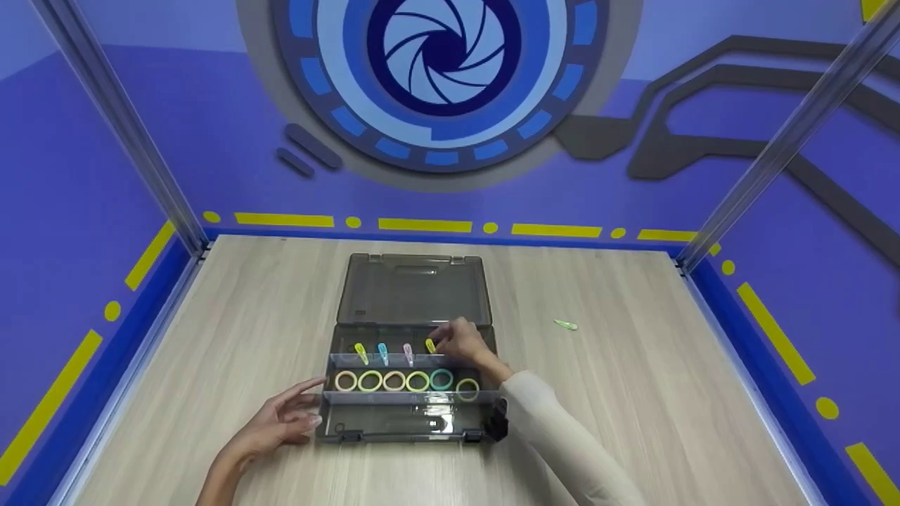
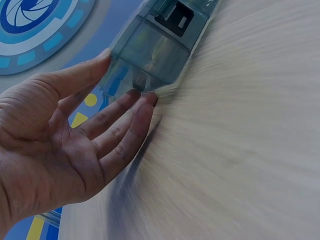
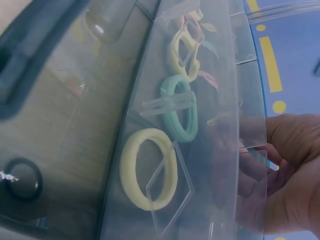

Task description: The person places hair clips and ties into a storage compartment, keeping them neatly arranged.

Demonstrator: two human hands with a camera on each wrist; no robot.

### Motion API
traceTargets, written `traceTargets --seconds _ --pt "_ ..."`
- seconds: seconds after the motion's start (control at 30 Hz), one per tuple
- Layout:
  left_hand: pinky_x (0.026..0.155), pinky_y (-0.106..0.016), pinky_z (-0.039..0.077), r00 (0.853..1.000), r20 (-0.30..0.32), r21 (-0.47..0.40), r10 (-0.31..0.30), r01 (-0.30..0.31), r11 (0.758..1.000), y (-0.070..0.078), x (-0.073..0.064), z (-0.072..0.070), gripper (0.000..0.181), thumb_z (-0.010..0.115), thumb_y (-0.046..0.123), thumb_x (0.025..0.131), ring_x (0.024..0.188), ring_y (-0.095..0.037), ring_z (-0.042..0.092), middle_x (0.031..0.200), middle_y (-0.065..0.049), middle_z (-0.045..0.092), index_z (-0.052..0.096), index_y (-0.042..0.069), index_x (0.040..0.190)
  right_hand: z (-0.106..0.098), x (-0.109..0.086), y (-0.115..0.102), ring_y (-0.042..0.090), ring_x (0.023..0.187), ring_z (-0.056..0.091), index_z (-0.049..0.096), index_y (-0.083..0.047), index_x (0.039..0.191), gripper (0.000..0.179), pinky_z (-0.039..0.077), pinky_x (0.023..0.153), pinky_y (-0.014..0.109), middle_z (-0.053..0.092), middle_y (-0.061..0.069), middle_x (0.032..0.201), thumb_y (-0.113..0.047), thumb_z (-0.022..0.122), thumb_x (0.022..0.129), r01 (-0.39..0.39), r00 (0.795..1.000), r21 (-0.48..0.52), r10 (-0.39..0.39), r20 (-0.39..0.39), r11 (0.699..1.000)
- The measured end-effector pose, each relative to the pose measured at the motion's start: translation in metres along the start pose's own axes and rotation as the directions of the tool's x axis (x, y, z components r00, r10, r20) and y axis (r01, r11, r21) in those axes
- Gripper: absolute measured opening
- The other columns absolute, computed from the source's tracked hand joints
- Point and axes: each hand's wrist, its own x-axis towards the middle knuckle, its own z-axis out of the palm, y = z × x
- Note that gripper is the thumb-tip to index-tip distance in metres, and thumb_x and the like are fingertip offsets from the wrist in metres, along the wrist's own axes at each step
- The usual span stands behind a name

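Note:
A smoky clear plastic organizer box (image 1: 404, 397) stands with its lid (image 1: 415, 288) tipped back. In its rear compartment my right hand (image 1: 460, 339) pinches a yellow hair clip (image 1: 431, 346) at the end of a row. Beside it are a pink hair clip (image 1: 408, 353), a blue hair clip (image 1: 383, 353) and another yellow one (image 1: 361, 353). Several hair ties fill the middle compartment, among them a teal hair tie (image 3: 170, 112) and a pale yellow one (image 3: 129, 175). My left hand (image 1: 278, 424) touches the box's left end with relaxed fingers, its thumb against the side (image 2: 150, 55).
A light green hair clip (image 1: 565, 325) lies on the wooden table (image 1: 598, 393) to the right of the box. Blue printed panels (image 1: 211, 140) and metal posts (image 1: 133, 126) enclose the table at the back and sides. A divider (image 1: 411, 397) fronts the hair ties.

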Motion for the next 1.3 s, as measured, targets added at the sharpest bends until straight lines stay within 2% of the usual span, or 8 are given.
traceTargets --seconds 0.1,0.33,0.6,0.7,0.93,1.1,1.3 --pt "0.084 -0.042 0.059 1.0 -0.01 0.006 -0.007 0.007 1.0 0.001 0.0 0.0 0.074 0.068 0.016 0.098 0.105 -0.018 0.066 0.15 -0.039 0.039 0.027 0.004 0.159 0.002 0.0 -0.001 0.009 0.068 0.059 0.08 0.002 0.101 0.028 0.052 0.066 0.025 0.079 0.017 0.093 0.009 0.072 0.075 -0.015 1.0 -0.018 0.015 -0.02 1.0" --pt "0.085 -0.043 0.059 1.0 -0.014 0.003 -0.013 0.013 1.0 0.002 -0.002 0.002 0.073 0.067 0.017 0.099 0.108 -0.02 0.065 0.151 -0.038 0.037 0.027 0.005 0.16 0.003 0.001 -0.002 0.015 0.075 0.066 0.079 0.003 0.101 0.027 0.06 0.075 0.037 0.079 0.017 0.094 0.009 0.073 0.075 -0.061 0.998 -0.048 0.059 -0.028 0.997" --pt "0.084 -0.042 0.06 1.0 0.007 0.01 0.016 -0.016 1.0 0.001 -0.001 0.001 0.073 0.068 0.016 0.099 0.107 -0.018 0.065 0.15 -0.039 0.038 0.029 0.005 0.159 0.002 -0.001 -0.001 0.017 0.076 0.067 0.079 0.004 0.099 0.025 0.06 0.078 0.04 0.079 0.018 0.094 0.009 0.073 0.075 -0.014 1.0 -0.075 0.012 -0.026 0.997" --pt "0.084 -0.041 0.06 1.0 0.006 0.013 0.012 -0.012 1.0 0.001 0.001 0.001 0.073 0.068 0.016 0.099 0.106 -0.016 0.066 0.15 -0.037 0.039 0.029 0.005 0.159 0.0 -0.001 -0.001 0.016 0.076 0.066 0.08 0.004 0.097 0.023 0.06 0.078 0.039 0.079 0.017 0.093 0.007 0.075 0.075 -0.003 1.0 -0.089 0.0 -0.029 0.996" --pt "0.084 -0.041 0.06 0.999 -0.018 0.003 -0.047 0.047 0.999 0.003 0.002 0.002 0.076 0.07 0.02 0.097 0.104 -0.016 0.068 0.151 -0.035 0.041 0.029 0.009 0.16 -0.004 -0.003 0.0 0.009 0.064 0.052 0.079 0.006 0.093 0.02 0.053 0.065 0.027 0.078 0.016 0.084 0.007 0.07 0.076 0.032 0.999 -0.083 -0.035 -0.036 0.996" --pt "0.084 -0.042 0.06 0.999 -0.025 0.005 -0.045 0.045 0.999 0.001 0.0 0.002 0.076 0.07 0.019 0.097 0.104 -0.016 0.067 0.151 -0.035 0.042 0.029 0.008 0.16 -0.007 -0.006 -0.003 0.007 0.067 0.06 0.078 0.007 0.098 0.022 0.054 0.066 0.025 0.078 0.017 0.084 0.006 0.068 0.078 0.055 0.998 -0.035 -0.056 -0.022 0.998" --pt "0.084 -0.041 0.06 1.0 -0.019 0.011 -0.024 0.024 1.0 0.0 -0.001 0.002 0.075 0.07 0.019 0.097 0.105 -0.015 0.066 0.151 -0.034 0.042 0.03 0.007 0.159 -0.018 -0.008 -0.008 0.009 0.068 0.067 0.077 0.007 0.104 0.022 0.051 0.06 0.018 0.079 0.019 0.09 0.005 0.068 0.085 0.046 0.999 0.082 -0.047 0.012 0.996"
